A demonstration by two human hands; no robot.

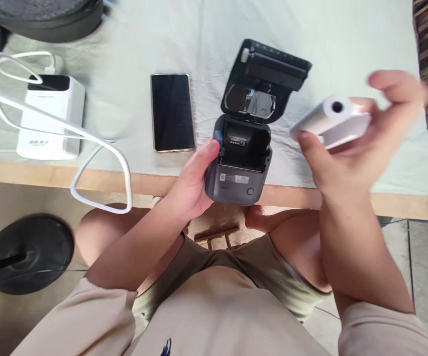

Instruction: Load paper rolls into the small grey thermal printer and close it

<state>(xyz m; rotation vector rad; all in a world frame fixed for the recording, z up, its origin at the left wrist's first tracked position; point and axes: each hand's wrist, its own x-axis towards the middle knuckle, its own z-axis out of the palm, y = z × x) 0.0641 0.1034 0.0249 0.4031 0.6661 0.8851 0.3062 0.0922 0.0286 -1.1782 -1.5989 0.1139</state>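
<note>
A small dark grey printer (240, 173) stands at the table's front edge with its lid (265, 74) swung up and back, so the paper bay is open and bare. My left hand (195, 180) grips the printer's left side. My right hand (355, 143) holds a white paper roll (330, 121) in the air, to the right of the printer and above the table. The roll and the fingers around it are blurred.
A black phone (172, 112) lies face up left of the printer. A white power bank (50, 118) with a looping white cable (98, 143) sits at the far left. A pale cloth (347, 39) covers the table. A round black stand base (28, 253) is on the floor.
</note>
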